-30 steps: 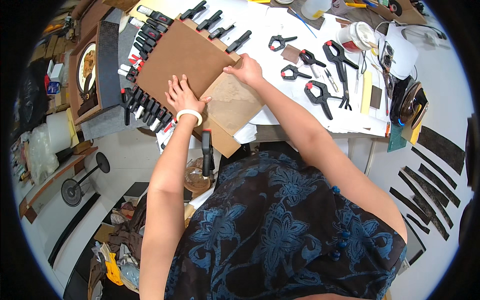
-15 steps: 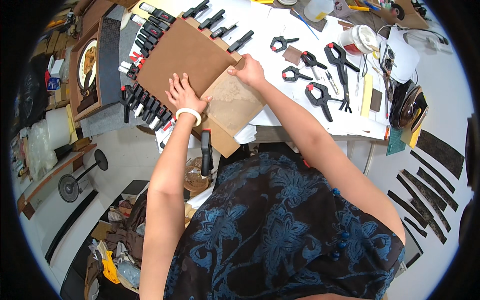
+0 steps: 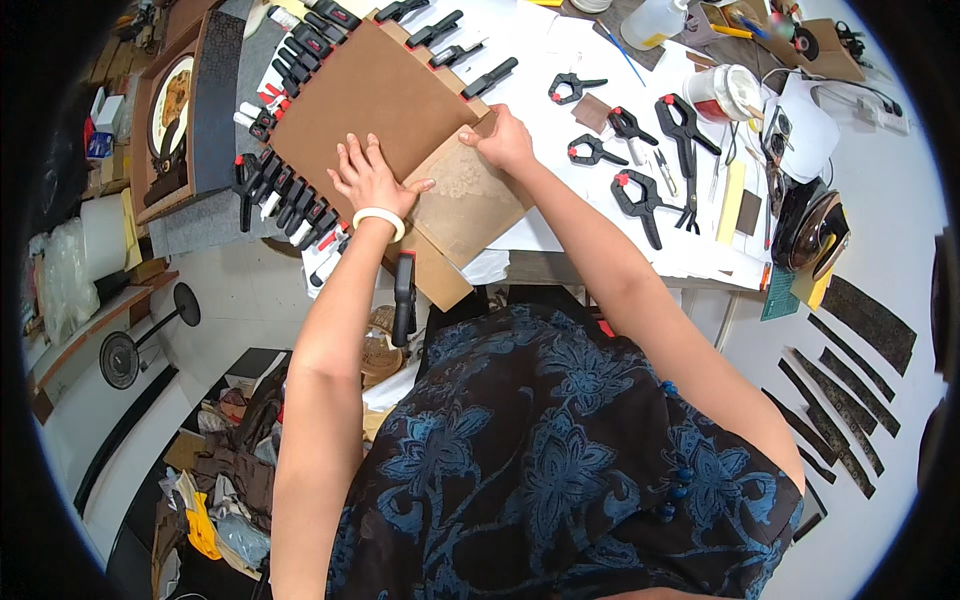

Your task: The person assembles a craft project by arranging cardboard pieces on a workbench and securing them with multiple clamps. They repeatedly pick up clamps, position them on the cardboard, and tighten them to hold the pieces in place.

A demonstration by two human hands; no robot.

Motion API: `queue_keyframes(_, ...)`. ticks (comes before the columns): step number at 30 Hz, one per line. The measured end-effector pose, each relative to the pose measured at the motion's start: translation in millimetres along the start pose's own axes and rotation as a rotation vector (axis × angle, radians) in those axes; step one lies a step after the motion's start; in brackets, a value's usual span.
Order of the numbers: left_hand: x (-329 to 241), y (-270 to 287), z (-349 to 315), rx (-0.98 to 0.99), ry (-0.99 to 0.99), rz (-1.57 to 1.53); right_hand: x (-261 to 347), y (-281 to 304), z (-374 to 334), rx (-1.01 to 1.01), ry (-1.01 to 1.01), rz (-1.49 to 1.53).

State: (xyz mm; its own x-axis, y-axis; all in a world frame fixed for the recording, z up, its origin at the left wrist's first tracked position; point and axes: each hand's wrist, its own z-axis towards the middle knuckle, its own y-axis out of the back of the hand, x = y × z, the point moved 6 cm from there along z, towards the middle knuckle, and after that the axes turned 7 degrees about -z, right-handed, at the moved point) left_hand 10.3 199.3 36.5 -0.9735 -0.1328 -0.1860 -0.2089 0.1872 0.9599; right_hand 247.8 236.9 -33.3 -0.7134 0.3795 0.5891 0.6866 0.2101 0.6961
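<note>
A large brown leather-like panel (image 3: pixel 362 95) lies on the table, with black spring clamps (image 3: pixel 290 195) gripping its left and far edges. At its near right corner a tan flap (image 3: pixel 462 195) shows a pale, blotchy surface. My left hand (image 3: pixel 378 190) rests on the panel with fingers spread, its thumb reaching onto the flap's edge. My right hand (image 3: pixel 505 142) pinches the flap's far right edge, thumb on top; the other fingers are partly hidden. Below my left wrist, one more black clamp (image 3: pixel 404 298) hangs by a tan strip (image 3: pixel 440 285) at the near edge.
Several loose clamps (image 3: pixel 640 205) lie on white paper to the right. Beyond them stand a white tub (image 3: pixel 722 95) and a clear bottle (image 3: pixel 655 22). A framed box (image 3: pixel 170 120) sits at the left. Dark strips (image 3: pixel 830 400) lie on a white surface at the right.
The whole view has shifted slightly. My left thumb reaches a little farther over the flap; my right hand keeps its hold on the edge.
</note>
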Motion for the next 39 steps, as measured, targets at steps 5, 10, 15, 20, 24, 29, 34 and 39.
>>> queue_keyframes(5,1.2,0.4,-0.8,-0.022,-0.025,0.017,-2.7,-5.0,2.0,0.032,0.056,0.053)
queue_keyframes(10,-3.4,-0.8,1.0,-0.020,-0.030,0.061,-8.6,-7.9,3.9,-0.010,0.133,0.058)
queue_keyframes(15,-4.9,-6.3,3.6,-0.021,-0.032,0.067,-32.1,29.4,-11.9,-0.367,0.321,0.100)
queue_keyframes(20,0.7,-4.0,-1.7,-0.024,0.001,0.085,-120.0,162.8,-39.9,-0.614,0.269,-0.135)
queue_keyframes(24,-4.3,-3.9,0.3,-0.014,-0.004,0.071,-211.2,241.0,-32.2,-0.594,0.043,-0.607)
queue_keyframes(29,-10.2,-3.2,4.9,0.024,-0.016,0.083,-265.7,253.4,-9.4,-0.358,-0.152,-0.913)
queue_keyframes(34,0.2,-0.7,-1.6,0.032,0.040,0.070,-184.6,261.5,-24.5,-0.407,0.309,-0.713)
queue_keyframes(39,-7.0,2.6,1.1,0.045,0.034,0.052,-68.7,203.9,-14.2,0.016,0.648,-0.568)
